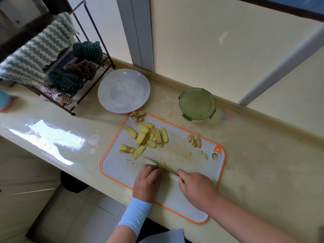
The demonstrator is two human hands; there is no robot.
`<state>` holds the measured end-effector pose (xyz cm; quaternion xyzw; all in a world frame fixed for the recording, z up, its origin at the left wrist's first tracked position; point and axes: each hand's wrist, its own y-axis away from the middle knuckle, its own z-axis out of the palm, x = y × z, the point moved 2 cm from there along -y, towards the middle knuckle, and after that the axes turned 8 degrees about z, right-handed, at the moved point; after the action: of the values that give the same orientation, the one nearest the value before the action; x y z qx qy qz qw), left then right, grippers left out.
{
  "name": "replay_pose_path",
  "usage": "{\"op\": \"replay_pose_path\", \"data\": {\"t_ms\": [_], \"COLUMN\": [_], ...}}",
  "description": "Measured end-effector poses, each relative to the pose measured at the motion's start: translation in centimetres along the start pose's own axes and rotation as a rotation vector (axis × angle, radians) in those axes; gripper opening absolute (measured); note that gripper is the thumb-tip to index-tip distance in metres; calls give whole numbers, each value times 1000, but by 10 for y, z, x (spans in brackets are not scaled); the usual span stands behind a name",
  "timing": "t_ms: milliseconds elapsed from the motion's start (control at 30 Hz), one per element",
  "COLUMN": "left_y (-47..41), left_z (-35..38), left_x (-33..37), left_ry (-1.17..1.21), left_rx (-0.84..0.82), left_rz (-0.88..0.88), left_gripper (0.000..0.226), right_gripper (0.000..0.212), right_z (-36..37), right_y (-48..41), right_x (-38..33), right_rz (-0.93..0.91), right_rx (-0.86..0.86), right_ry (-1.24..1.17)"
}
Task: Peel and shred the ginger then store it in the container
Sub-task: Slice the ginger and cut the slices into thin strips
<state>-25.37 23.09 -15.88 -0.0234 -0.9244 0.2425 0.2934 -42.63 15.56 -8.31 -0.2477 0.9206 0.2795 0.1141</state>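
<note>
A grey cutting board (192,199) with an orange rim lies on the counter. Several yellow ginger slices (145,137) are piled on its far left part, and peel scraps (195,140) lie at its far right. My right hand (196,188) grips a knife (154,162) whose blade points left across the board. My left hand (146,181) has curled fingers pressing down on a small piece of ginger (162,165) right at the blade; most of that piece is hidden. A green round container (197,104) with its lid on stands behind the board.
A white plate (123,91) sits behind the board's left corner. A wire rack (70,67) with cloths stands at the far left. More peel (137,115) lies at the board's far corner. A wall runs along the counter's back edge.
</note>
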Motion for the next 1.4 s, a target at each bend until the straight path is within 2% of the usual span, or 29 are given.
{"op": "replay_pose_path", "data": {"t_ms": [200,533,733,1000,1200,1400], "left_y": [2,2,2,3,1,0], "left_z": [0,-2,-2,1,-1,-1], "left_x": [2,3,2,-1,2,3], "left_ry": [-18,-47,-31,-12,-2,-21], "left_rx": [-15,32,31,8,16,27], "left_rz": [15,-20,-18,-13,-14,-24], "left_gripper": [9,20,17,9,12,16], "right_gripper": [20,27,13,14,15,19], "right_z": [7,4,2,2,5,-1], "right_y": [-10,26,31,9,-16,3], "right_x": [-10,23,28,7,-14,-6], "right_rz": [-22,-44,-3,18,0,-7], "right_rx": [38,165,150,7,11,61], "right_ry": [9,75,135,11,-29,0]}}
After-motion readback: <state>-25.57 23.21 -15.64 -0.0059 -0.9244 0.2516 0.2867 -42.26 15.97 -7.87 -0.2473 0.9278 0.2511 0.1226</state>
